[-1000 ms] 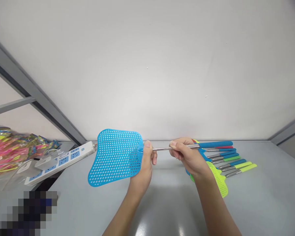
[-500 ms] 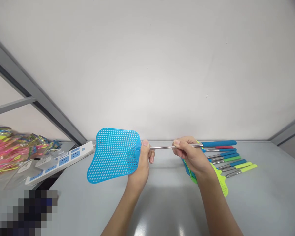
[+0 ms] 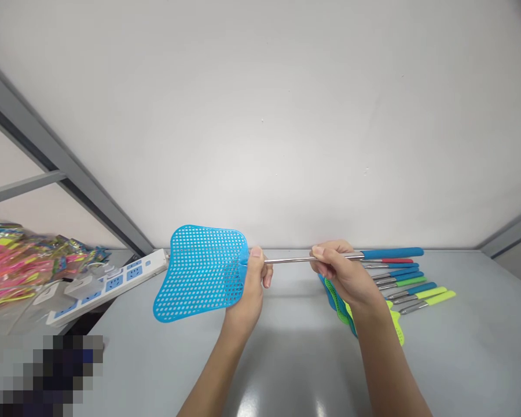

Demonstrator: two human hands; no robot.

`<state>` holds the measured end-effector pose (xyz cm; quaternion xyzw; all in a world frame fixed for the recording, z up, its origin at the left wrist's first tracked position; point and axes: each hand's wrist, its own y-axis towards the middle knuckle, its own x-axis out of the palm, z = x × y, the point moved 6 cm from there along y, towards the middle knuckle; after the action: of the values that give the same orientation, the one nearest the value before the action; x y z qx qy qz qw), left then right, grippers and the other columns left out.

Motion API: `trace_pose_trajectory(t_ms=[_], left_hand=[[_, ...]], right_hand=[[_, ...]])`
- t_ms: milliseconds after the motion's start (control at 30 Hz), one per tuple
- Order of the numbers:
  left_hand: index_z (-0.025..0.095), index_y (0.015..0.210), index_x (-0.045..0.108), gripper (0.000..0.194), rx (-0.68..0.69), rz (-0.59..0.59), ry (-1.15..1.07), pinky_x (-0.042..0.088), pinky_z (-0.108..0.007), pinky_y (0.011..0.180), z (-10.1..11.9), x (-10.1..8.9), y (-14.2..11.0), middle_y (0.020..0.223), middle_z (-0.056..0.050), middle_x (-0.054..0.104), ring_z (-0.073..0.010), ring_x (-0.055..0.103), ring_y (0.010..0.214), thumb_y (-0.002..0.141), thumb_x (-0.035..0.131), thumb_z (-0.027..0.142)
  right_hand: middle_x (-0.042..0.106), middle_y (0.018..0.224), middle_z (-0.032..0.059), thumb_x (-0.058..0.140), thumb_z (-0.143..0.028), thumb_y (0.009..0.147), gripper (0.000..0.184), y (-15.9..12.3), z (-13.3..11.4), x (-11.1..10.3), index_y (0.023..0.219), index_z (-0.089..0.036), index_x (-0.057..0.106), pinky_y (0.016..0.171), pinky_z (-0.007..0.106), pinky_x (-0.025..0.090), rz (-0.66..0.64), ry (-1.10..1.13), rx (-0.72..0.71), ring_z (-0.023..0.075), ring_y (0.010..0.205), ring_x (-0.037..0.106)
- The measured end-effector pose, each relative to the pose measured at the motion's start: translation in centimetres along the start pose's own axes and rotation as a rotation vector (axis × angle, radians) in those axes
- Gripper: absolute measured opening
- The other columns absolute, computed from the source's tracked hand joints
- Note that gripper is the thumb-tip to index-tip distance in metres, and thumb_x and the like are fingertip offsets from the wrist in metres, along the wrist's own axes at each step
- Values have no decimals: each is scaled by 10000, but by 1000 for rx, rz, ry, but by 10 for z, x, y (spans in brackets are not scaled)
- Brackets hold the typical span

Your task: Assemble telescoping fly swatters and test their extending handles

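Observation:
My left hand [image 3: 248,289] grips a blue plastic fly swatter [image 3: 200,272] at the neck of its perforated head, with the head held up to the left. My right hand [image 3: 345,272] closes around the swatter's stainless steel shaft [image 3: 290,260], just ahead of its blue foam handle [image 3: 393,253]. Below my right wrist lie overlapping blue and lime-green swatter heads [image 3: 341,301], partly hidden by my hand and forearm. Several more swatters [image 3: 410,281] lie on the grey table to the right, their steel shafts and coloured handles fanned out.
A white power strip with blue sockets [image 3: 113,281] lies at the table's left side, beside a heap of shiny pink and yellow wrapped items [image 3: 21,263]. A white wall stands behind the grey table [image 3: 286,359], and a grey metal frame [image 3: 56,150] runs along the left.
My right hand and the blue handle have moved right, and more steel shaft shows between my hands. The swatter head has barely shifted.

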<state>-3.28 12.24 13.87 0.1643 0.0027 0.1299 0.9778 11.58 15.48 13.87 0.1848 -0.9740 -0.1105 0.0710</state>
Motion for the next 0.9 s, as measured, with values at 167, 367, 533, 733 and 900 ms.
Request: trace_pose_trajectory(t_ms=[167, 367, 533, 733, 900], left_hand=[[185, 496, 233, 364, -39, 7, -156, 282, -239, 475, -1, 2, -4, 465, 57, 209, -72, 288, 422, 811, 388, 281], [173, 497, 311, 384, -37, 0, -385, 285, -226, 438, 1, 7, -7, 475, 47, 260, -68, 295, 426, 833, 349, 356], [165, 522, 358, 360, -44, -44, -413, 273, -218, 409, 3, 10, -7, 496, 45, 277, -62, 304, 427, 817, 390, 367], [163, 524, 370, 379, -58, -127, -404, 286, -234, 441, 5, 14, -11, 507, 36, 295, -70, 339, 449, 832, 346, 383], [166, 518, 360, 403, -68, -164, -404, 269, -238, 435, 5, 17, -12, 504, 36, 284, -74, 330, 440, 837, 307, 405]], right_hand=[[374, 403, -27, 458, -308, 762, 366, -4, -2, 3, 434, -148, 484, 422, 222, 251, -137, -85, 57, 77, 415, 340], [475, 474, 9, 386, -288, 794, 363, -7, -2, 14, 510, -131, 548, 451, 229, 322, -254, -29, 105, 81, 417, 389], [452, 407, -12, 392, -283, 801, 366, -7, -1, 13, 501, -129, 534, 392, 208, 300, -221, 28, 100, 67, 350, 377], [404, 320, -39, 413, -317, 800, 383, -9, 0, 13, 485, -127, 520, 319, 186, 226, -207, 41, 118, 45, 266, 305], [392, 314, -45, 423, -309, 797, 375, -9, -1, 14, 488, -123, 526, 320, 185, 231, -205, 90, 111, 43, 269, 309]])
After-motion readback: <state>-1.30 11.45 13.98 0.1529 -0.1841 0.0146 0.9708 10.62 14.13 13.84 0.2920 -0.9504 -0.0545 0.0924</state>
